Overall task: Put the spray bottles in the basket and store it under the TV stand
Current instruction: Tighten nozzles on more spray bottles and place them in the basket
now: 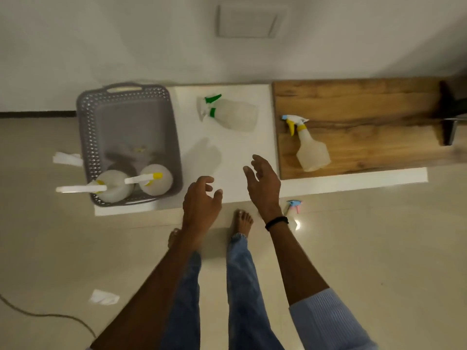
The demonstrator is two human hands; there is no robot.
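Head view: left of the left grip (202,198), the grey basket (131,114) holds two upright spray bottles (113,185). Beyond both open, empty grips lies a green-nozzled bottle (232,113); right of the right grip (262,183) lies a yellow-triggered one (309,147), both on the desk (240,152).

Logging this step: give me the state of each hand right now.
Left hand: open, fingers loosely curled, holding nothing.
Right hand: open, fingers spread, holding nothing.
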